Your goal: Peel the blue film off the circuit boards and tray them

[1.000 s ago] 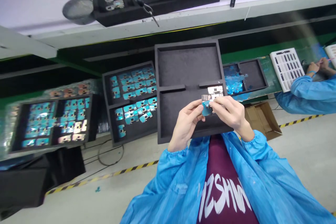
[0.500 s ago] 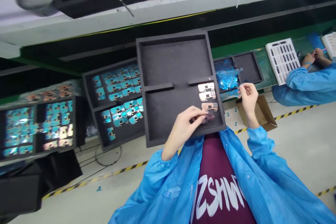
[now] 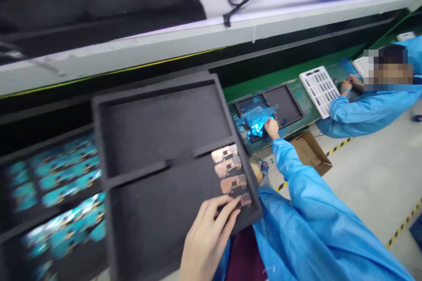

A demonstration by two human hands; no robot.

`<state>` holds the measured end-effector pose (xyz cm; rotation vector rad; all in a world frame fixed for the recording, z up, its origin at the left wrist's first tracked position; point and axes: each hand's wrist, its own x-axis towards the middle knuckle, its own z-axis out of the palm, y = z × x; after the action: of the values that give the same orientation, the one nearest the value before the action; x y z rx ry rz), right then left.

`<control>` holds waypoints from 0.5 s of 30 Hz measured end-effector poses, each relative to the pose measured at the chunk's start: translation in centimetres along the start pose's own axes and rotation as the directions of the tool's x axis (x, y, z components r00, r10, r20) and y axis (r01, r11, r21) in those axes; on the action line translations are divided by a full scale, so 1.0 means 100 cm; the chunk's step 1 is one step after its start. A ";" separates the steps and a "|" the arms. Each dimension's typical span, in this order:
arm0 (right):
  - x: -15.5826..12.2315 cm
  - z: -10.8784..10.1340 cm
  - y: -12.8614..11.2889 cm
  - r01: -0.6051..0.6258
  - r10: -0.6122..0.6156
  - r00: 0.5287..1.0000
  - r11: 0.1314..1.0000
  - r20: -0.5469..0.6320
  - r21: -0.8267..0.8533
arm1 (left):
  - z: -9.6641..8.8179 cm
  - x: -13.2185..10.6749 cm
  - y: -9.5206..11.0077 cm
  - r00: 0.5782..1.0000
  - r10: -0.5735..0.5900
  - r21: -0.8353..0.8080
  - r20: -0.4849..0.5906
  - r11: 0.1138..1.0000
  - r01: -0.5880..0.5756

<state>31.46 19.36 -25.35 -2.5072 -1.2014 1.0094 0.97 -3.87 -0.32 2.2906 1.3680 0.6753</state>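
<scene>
Head view: nearest to me, the person's left hand (image 3: 208,228) reaches over a large black tray (image 3: 165,116), its fingers drawn close together. The fingertips touch the left end of a copper-coloured board (image 3: 245,200) that lies flat in the tray's lower compartment, near the right-hand wall; whether they pinch it or merely rest on it, I cannot tell. Three similar boards (image 3: 227,168) lie above it, so the four make one column up to the short divider.

Just to the left, partly behind the big tray's edge, a second black tray (image 3: 84,257) holds rows of blue-faced boards (image 3: 66,233), somewhat blurred.

Well apart from the left hand, the person's right hand (image 3: 272,128) is stretched out in its blue sleeve (image 3: 305,184). It is curled at the edge of a shiny heap of blue film (image 3: 259,118); its fingertips are hidden, so I cannot say if they grip any. The film fills the left compartment of a small black tray (image 3: 286,102) on the green tabletop (image 3: 309,107).

Below that edge, an open cardboard box (image 3: 308,151) stands on the floor. Farther along sits a white slotted tray (image 3: 324,112), and beyond it a co-worker in blue (image 3: 372,112) brings both hands together over the tabletop.
</scene>
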 end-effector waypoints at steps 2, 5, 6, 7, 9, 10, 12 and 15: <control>-0.002 0.006 -0.007 -0.014 0.013 1.000 1.000 -0.014 -0.023 | -0.002 0.001 -0.006 0.998 0.049 0.093 -0.043 0.995 -0.045; -0.011 0.003 -0.015 -0.011 0.009 0.999 0.999 -0.050 -0.032 | -0.003 0.007 -0.017 0.993 0.106 0.169 -0.052 0.981 -0.096; -0.016 -0.003 -0.017 0.002 -0.004 0.998 1.000 -0.063 -0.031 | -0.002 0.010 -0.018 0.993 0.115 0.179 -0.036 0.978 -0.106; -0.023 -0.011 -0.017 0.023 -0.025 0.997 0.999 -0.075 -0.029 | -0.002 0.013 -0.017 0.993 0.120 0.181 -0.015 0.977 -0.115; -0.040 -0.031 -0.018 0.096 -0.097 0.991 0.995 -0.096 -0.017 | -0.001 0.016 -0.013 0.993 0.117 0.161 0.020 0.980 -0.118; -0.049 -0.041 -0.018 0.145 -0.145 0.984 0.989 -0.106 -0.006 | -0.001 0.017 -0.011 0.995 0.096 0.140 0.029 0.985 -0.099; -0.070 -0.057 -0.021 0.261 -0.256 0.959 0.965 -0.124 0.026 | 0.000 0.019 -0.011 0.999 0.034 0.093 0.020 0.995 -0.036; -0.118 -0.076 -0.027 0.564 -0.525 0.813 0.818 -0.250 0.116 | 0.001 0.025 -0.023 0.997 -0.076 0.110 -0.027 0.991 0.079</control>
<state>29.43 13.26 -12.58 -1.8814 -1.5483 0.6504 0.48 -0.61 -1.17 2.3072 1.5324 0.6169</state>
